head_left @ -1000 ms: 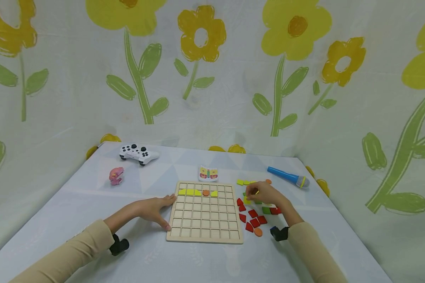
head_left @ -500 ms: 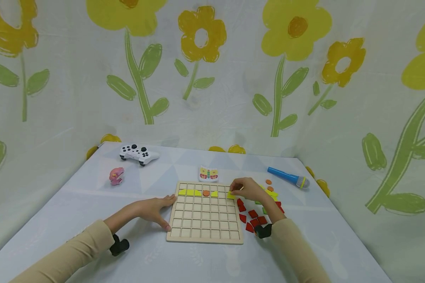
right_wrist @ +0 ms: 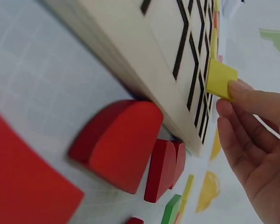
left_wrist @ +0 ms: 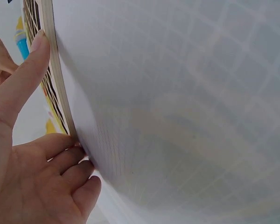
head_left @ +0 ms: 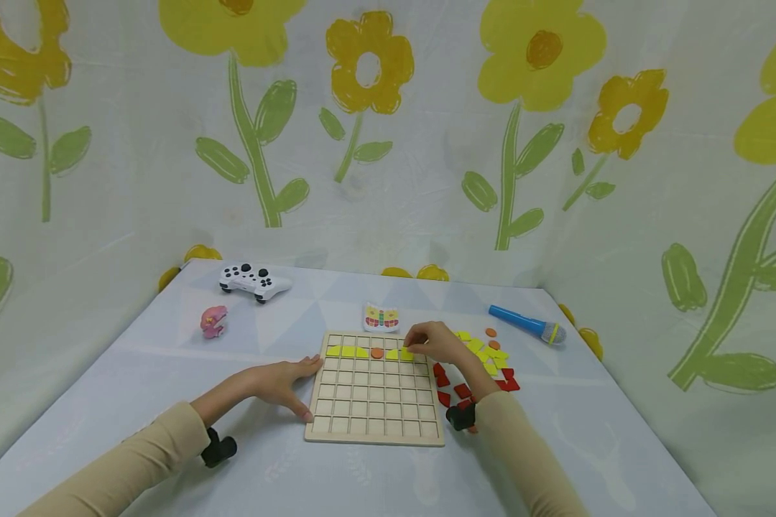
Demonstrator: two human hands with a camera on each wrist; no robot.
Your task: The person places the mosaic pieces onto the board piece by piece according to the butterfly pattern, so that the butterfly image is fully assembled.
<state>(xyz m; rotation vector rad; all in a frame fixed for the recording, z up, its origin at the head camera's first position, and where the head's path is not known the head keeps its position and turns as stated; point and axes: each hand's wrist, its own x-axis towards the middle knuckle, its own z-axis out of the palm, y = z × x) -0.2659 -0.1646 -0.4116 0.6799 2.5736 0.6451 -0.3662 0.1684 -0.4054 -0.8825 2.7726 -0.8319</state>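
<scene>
Grid board: pale wood, lying flat on the table [head_left: 278,474], bare cells [head_left: 375,393] over most of it
Right hand [head_left: 435,342]: over the board's far right part, thumb and fingertip pinching a yellow tile [right_wrist: 221,79], the other fingers loosely bent
Held tile: at the second row from the board's far edge, just right of the last yellow piece in that row, raised and tilted in the right wrist view; whether it touches the cell, cannot tell
Left hand [head_left: 281,383]: spread, thumb well away from fingers, touching the board's left edge, gripping nothing
Filled row: second from the board's far edge, left to right three yellow pieces [head_left: 347,352], an orange disc [head_left: 377,353], one more yellow piece
Loose yellow tiles [head_left: 476,346]: right of the board, near its far corner
Red pieces [right_wrist: 123,144]: right of the board, some just beside its edge
Green piece [right_wrist: 171,209]: right of the board, partly in view
Pattern card [head_left: 381,318]: just beyond the board's far edge, butterfly-like design
Microphone [head_left: 527,324]: blue, beyond the board to the right
Controller [head_left: 252,281]: white, beyond the board to the left
Pink toy [head_left: 213,322]: left of the board, nearer than the controller
</scene>
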